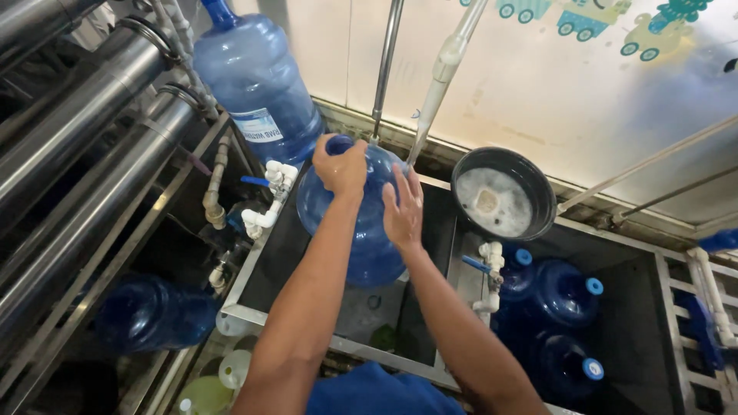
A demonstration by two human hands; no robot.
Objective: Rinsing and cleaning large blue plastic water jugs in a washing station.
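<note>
A large blue water jug (369,238) stands tilted in a steel-framed wash basin (261,269). My left hand (342,167) grips the jug near its neck and mouth. My right hand (403,209) lies flat on the jug's shoulder, fingers spread, just below a white hose pipe (440,77) that comes down to the jug. A thin metal rod (384,69) also reaches down beside the jug's mouth.
Another blue jug (257,77) stands at the back left. A black bowl of soapy water (503,196) sits on the basin's right rim. Several capped blue jugs (565,296) lie in the right bin. Steel cylinders (77,154) run along the left; white valves (269,200) flank the basin.
</note>
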